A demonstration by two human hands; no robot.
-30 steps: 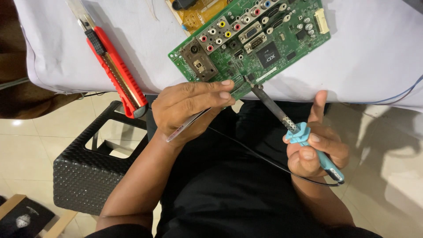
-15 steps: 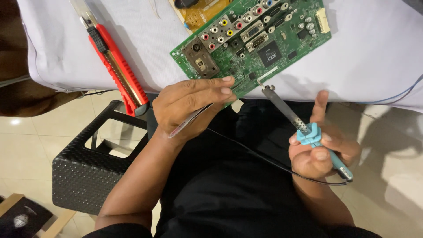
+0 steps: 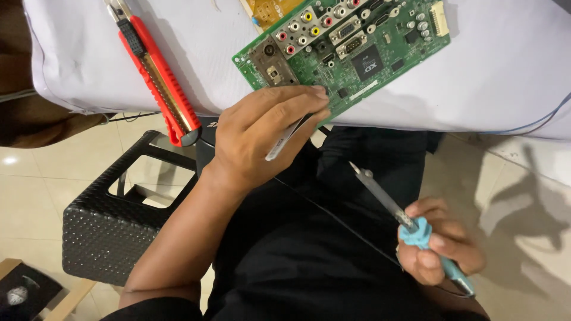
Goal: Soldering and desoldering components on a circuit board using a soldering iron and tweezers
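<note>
A red utility knife point(image 3: 157, 77) with a yellow-brown blade slide lies slanted on the white-covered worktop point(image 3: 511, 71), up and to the left of the hands, its butt end hanging over the edge. Below it, left of the hands, a black textured stool point(image 3: 113, 232) stands on the pale tiled floor point(image 3: 41, 178). A yellowish board point(image 3: 270, 9) peeks in at the top edge.
</note>
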